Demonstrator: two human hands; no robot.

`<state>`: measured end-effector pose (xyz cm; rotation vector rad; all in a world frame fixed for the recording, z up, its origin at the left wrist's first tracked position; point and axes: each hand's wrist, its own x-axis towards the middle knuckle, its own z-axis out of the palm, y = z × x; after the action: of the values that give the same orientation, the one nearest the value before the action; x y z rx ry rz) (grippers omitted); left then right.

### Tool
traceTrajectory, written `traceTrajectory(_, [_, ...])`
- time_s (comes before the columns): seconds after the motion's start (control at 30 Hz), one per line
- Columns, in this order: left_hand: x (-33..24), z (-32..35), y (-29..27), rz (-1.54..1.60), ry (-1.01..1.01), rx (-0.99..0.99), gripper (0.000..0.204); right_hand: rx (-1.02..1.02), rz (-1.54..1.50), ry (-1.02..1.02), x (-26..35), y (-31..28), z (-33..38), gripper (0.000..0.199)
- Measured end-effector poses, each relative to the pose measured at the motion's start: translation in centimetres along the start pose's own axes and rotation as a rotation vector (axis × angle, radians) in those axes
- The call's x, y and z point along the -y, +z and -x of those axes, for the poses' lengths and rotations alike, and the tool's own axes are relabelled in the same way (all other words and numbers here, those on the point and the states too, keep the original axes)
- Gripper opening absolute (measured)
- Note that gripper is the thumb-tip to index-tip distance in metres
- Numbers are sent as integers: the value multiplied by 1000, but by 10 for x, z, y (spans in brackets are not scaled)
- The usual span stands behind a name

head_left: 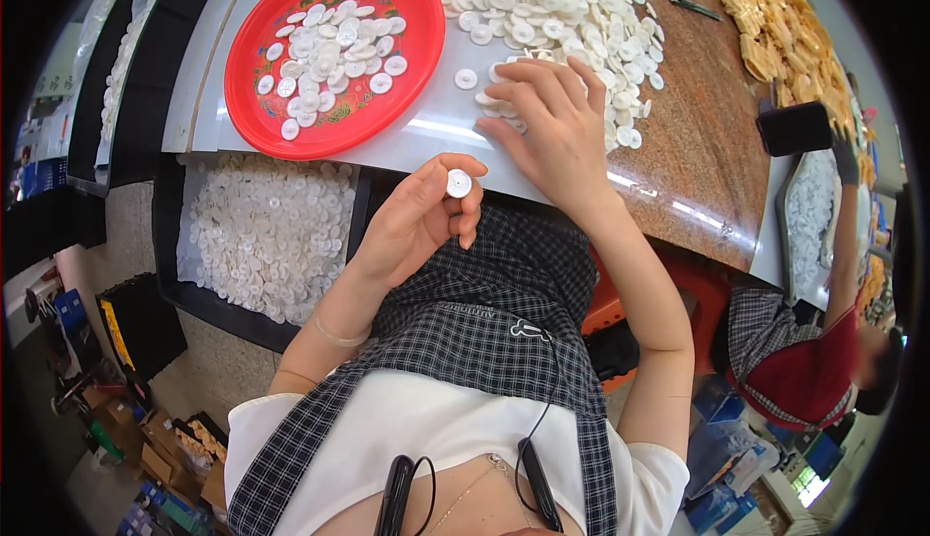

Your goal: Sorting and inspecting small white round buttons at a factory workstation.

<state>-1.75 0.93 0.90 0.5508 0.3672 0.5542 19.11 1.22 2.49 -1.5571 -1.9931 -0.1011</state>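
Between the thumb and index finger of my left hand (402, 226) is a small white round plastic disc (458, 183), its flat face turned up, just off the table's near edge. My right hand (562, 143) reaches over the near side of a heap of similar white discs (542, 3). Its fingers are curved and apart, with a few discs under and beside the fingertips; contact with them is unclear. One loose disc (466, 78) lies left of that hand. At the left, a round red plastic tray (239, 110) with a printed pattern carries many white discs in a pile.
A black bin (170, 236) full of translucent white discs sits below the table's left edge. Yellowish parts (765, 22) cover the far right, near a dark pen-like tool (695, 7) and a black phone-shaped device (794, 129). A co-worker (799, 362) reaches in at right.
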Motion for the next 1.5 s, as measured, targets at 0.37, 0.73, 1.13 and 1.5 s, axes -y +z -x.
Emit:
traceTrajectory(0.37, [0,3,-1,6,33,-8,45,-216,-63,34,13,1,5,15])
traceTrajectory(0.73, [11,-8,17,8,-146,41,53,-46,-837,459,49,-37,54,43])
traceTrajectory(1.13, [19,-14,14,-78,-156,131,50,-139,-712,473,22,-49,71,32])
traceTrajectory(1.5, [16,-16,35,-61,-156,-12,39,-81,-92,292,12,-48,102,36])
